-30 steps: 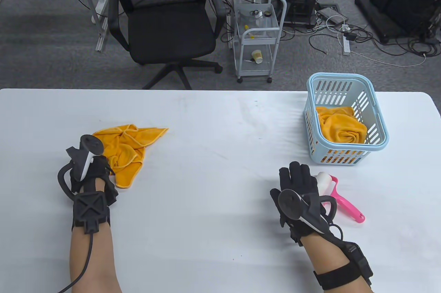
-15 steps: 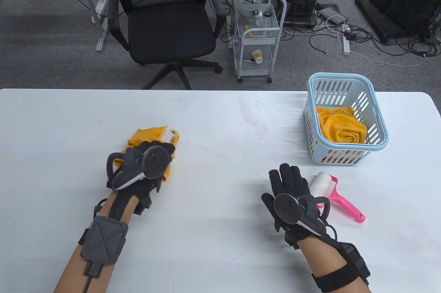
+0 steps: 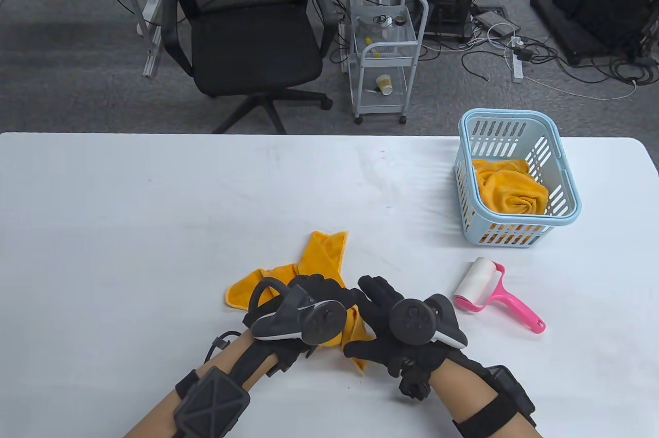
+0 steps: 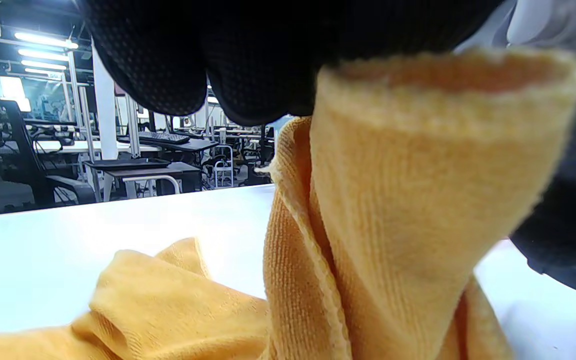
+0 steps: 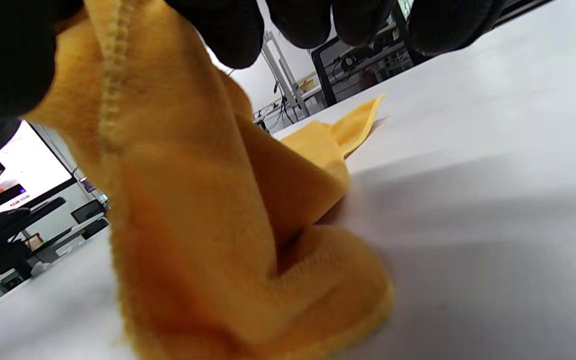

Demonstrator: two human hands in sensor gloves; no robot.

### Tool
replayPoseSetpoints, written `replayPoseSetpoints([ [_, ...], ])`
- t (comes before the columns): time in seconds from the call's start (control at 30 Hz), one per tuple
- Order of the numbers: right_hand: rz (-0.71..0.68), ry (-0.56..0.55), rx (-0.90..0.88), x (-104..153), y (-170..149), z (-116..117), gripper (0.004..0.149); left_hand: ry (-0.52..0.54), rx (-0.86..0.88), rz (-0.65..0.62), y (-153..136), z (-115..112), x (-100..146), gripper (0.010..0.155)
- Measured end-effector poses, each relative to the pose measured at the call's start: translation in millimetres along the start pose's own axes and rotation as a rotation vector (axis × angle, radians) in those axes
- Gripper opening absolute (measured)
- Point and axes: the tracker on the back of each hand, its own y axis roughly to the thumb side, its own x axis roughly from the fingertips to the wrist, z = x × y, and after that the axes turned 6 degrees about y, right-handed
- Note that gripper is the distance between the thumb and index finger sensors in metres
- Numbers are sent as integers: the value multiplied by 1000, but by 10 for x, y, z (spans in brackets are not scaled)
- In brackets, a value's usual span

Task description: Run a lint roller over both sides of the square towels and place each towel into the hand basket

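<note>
Both gloved hands were together at the near middle of the white bench, working one crumpled orange square microfibre towel. Left hand: fingers curled over the towel's near part, grip pinching a raised fold of cloth; the left wrist view showed the fold standing up from the bench under the black fingertips. Right hand: just right of the left, touching the same towel; the right wrist view showed the stitched hem caught between thumb and fingers, so this grip also pinched the cloth. The rest of the towel trailed on the bench, one corner pointing far-right, another lobe spreading to the left of the left hand. The pink-handled lint roller with a white sticky drum lay on the bench to the right of the hands, apart from them, untouched, handle pointing near-right. The light blue slotted plastic hand basket stood at the far right of the bench, beyond the roller, with a second bunched orange towel inside it. Past the far edge of the bench: a black mesh office chair and a small white wheeled trolley on grey carpet.
</note>
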Motion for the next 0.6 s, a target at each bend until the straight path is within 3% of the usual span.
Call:
replayPoseSetpoints([
  [0.1,50,-76,72,-22,33,38,77,-10,38,9,-27,-37,15,43],
  [0.17,89,-152,105,-16,51,40,55,-19,72,15,-57,-50,28,51],
  [0.33,66,-175,110,19,69,-53,55,-79,-43,41,-103,-140,50,38],
  [0.6,-9,-136,184,47,215,-90,52,-213,-9,35,-123,-344,53,38],
])
